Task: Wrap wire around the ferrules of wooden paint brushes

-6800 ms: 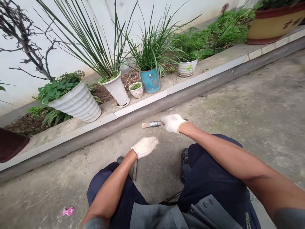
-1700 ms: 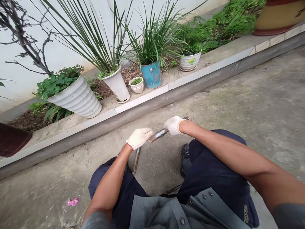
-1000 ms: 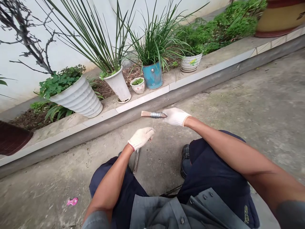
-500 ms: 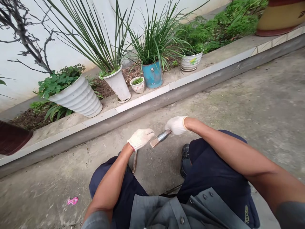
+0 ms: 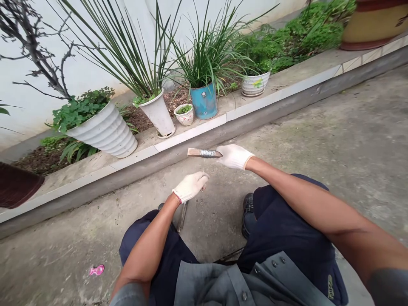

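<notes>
Grey wire (image 5: 206, 153) is wound in a tight coil round a flat stick (image 5: 192, 152), and one thin line of it drops straight from the coil to the left hand (image 5: 190, 186). That line looks like the weak point. It seems taut, and a hard or jerky pull could snap it or press it through the glove into the fingers. If the pull went slack instead, the turns could loosen and spring off over the stick's bare end, which juts out free to the left. A slip of the stick in the glove could let it spin and tangle the wire. The line is too fine to tell whether it is kinked.

The right hand (image 5: 234, 156), in a white knit glove, is closed round the stick's right end. It holds the stick level in the air, above the ground (image 5: 287, 140) and just in front of the ledge (image 5: 191, 135). The left hand, gloved too, sits just below the coil with its fingers curled in and the tips pinched on the wire; nothing else is in it. Under the left wrist a dark bar (image 5: 182, 216) lies on the ground between the knees, apart from both hands. The pots (image 5: 204, 102) on the ledge stand well apart from the hands.
</notes>
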The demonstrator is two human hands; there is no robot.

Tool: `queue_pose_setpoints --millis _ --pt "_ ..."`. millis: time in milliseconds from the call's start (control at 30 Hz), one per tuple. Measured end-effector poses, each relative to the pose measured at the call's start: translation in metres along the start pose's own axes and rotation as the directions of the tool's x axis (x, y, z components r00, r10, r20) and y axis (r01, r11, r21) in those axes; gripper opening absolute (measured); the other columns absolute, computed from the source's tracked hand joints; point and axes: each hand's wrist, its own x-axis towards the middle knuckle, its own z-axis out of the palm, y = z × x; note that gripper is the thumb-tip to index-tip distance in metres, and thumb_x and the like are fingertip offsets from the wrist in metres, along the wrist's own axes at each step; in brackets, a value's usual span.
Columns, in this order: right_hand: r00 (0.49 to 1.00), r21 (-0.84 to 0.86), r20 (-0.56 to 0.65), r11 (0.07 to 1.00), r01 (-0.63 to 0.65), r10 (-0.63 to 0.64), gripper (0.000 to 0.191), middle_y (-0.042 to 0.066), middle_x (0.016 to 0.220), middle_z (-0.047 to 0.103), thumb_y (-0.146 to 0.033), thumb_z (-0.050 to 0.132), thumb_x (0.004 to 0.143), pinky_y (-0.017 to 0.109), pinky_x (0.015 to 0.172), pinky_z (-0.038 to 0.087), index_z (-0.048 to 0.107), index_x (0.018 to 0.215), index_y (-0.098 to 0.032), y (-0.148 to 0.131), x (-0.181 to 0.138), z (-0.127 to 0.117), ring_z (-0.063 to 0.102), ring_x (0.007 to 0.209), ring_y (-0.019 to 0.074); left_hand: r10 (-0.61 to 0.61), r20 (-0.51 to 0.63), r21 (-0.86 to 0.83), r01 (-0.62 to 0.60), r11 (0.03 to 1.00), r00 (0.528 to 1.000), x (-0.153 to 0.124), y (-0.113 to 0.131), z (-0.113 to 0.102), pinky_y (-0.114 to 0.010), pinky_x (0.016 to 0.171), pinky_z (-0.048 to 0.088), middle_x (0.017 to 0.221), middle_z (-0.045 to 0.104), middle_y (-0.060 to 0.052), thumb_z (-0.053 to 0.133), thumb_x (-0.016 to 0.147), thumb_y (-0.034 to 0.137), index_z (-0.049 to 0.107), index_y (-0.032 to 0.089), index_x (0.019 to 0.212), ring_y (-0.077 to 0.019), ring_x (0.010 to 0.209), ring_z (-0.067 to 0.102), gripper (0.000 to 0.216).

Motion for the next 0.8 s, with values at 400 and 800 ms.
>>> queue_pose_setpoints --millis 400,800 --pt "0.95 -0.398 0.311 0.906 0.141 -0.011 0.033 0.022 0.1 0.075 -0.015 0.063 0.078 0.036 0.078 0.052 0.077 0.107 -0.011 0.0 -0.007 0.018 0.073 0.094 0.0315 0.051 -0.024 0.42 -0.037 0.907 0.998 0.005 -0.006 0.002 -0.026 0.075 0.044 0.094 0.073 -0.004 0.033 0.106 0.039 0.07 0.024 0.101 -0.0184 0.082 0.066 0.04" --pt "0.815 0.27 0.444 0.922 0.276 -0.374 0.019 -0.004 0.07 0.063 -0.038 0.064 0.074 0.024 0.057 0.034 0.064 0.082 -0.021 0.003 -0.03 -0.009 0.054 0.062 0.0124 0.084 0.062 -0.061 -0.081 0.995 0.994 -0.008 0.008 -0.004 -0.026 0.083 0.049 0.095 0.075 -0.006 0.043 0.102 0.043 0.073 0.015 0.102 -0.0193 0.09 0.067 0.041"
